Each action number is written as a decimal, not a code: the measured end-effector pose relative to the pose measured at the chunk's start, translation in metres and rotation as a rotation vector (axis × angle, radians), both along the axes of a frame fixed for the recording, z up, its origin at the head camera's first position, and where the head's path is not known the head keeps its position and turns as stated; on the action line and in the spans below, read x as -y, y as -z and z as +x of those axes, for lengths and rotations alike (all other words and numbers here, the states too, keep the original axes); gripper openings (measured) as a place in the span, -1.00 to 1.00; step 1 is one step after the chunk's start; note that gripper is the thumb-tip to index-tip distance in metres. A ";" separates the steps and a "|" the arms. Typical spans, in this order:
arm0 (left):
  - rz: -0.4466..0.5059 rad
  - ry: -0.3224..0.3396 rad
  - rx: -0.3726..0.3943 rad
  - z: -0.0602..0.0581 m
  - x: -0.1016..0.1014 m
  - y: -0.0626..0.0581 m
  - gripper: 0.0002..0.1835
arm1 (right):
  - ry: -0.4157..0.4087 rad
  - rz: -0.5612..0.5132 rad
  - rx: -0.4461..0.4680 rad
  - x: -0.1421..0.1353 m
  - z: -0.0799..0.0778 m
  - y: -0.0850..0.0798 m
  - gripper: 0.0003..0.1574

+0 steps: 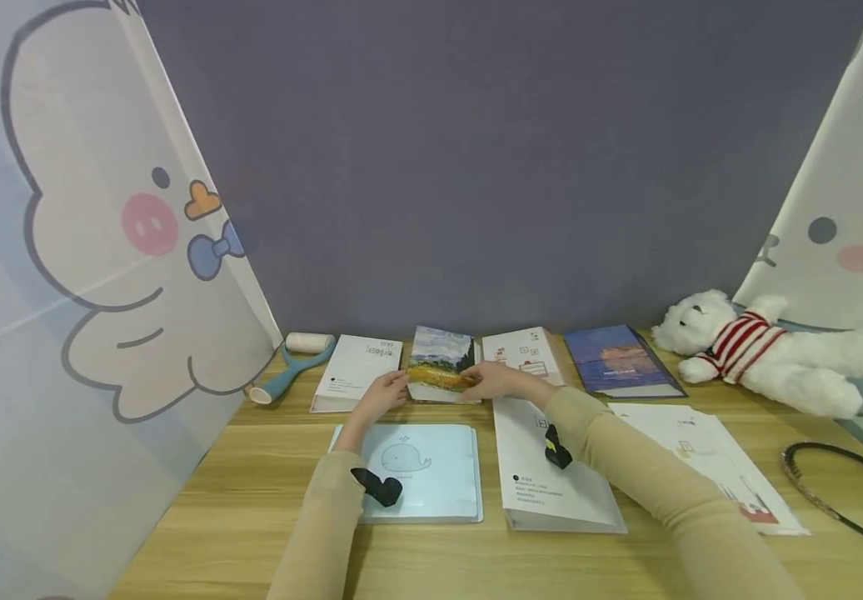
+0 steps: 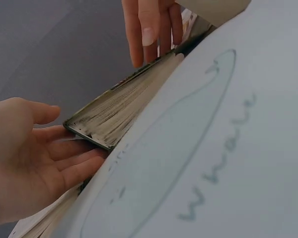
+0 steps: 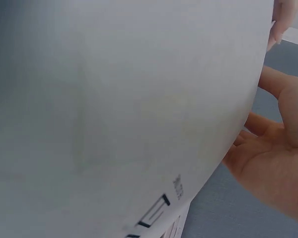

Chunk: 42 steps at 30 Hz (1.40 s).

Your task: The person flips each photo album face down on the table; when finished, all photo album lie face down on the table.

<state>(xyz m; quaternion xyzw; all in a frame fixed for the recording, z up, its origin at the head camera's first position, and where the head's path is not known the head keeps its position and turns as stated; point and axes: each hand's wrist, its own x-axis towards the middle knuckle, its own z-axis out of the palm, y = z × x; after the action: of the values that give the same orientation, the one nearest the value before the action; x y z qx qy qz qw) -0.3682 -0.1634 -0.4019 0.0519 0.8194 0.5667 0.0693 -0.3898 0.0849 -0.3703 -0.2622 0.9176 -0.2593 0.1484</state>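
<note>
A thick book with a landscape painting on its cover [image 1: 439, 358] lies in the back row of the table, between my two hands. My left hand [image 1: 385, 396] is at its left edge. In the left wrist view, that hand's fairly straight fingers lie against the corner of the book [image 2: 121, 109], and its thumb stands off the cover. My right hand [image 1: 493, 381] reaches to the book's right side, with fingers extended over the cover edge. The right wrist view shows the right hand [image 3: 275, 148] with relaxed fingers, partly hidden behind a white cover [image 3: 139, 99].
A light-blue whale book [image 1: 431, 479] lies below my left hand; a white book [image 1: 551, 492] sits under my right forearm. White books [image 1: 356, 371] and a blue one [image 1: 615, 358] flank the painted book. A lint roller [image 1: 289, 375], plush bear [image 1: 761, 350] and headband [image 1: 836, 508] lie outward.
</note>
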 end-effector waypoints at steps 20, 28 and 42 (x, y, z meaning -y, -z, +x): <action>0.271 0.012 -0.001 0.006 -0.005 -0.008 -0.51 | 0.083 -0.142 0.071 0.000 0.002 -0.001 -0.19; 0.299 -0.021 -0.042 0.003 -0.010 -0.012 -0.53 | 0.075 -0.178 0.062 0.005 0.005 -0.005 -0.27; 0.306 -0.033 -0.098 0.007 -0.014 -0.022 -0.44 | 0.087 -0.215 -0.033 0.017 0.002 -0.008 -0.30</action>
<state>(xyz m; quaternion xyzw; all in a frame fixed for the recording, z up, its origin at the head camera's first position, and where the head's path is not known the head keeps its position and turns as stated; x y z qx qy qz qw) -0.3614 -0.1499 -0.3801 0.0760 0.7266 0.6828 0.0114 -0.3882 0.0682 -0.3619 -0.2407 0.8974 -0.3580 0.0927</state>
